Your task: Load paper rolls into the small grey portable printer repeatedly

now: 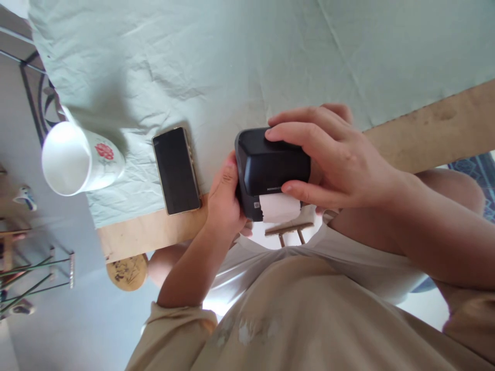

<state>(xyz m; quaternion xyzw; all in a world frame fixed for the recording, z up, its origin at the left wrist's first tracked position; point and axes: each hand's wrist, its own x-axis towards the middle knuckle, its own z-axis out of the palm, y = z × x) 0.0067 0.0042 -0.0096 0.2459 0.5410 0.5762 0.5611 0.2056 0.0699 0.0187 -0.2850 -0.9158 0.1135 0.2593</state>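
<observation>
A small black receipt printer is held over the table's front edge, and a strip of white paper sticks out of its near side. My left hand grips the printer's left side, thumb up along the casing and the other fingers mostly hidden beneath. My right hand lies over its right part, with fingertips on the black lid and the thumb near the paper slot. To the left of the printer a phone with a dark screen lies flat on the cloth.
A white mug with a red flower stands at the table's left edge. Pale green cloth covers the table, leaving a bare wooden edge in front. Below are a round stool and a green-legged rack on the floor.
</observation>
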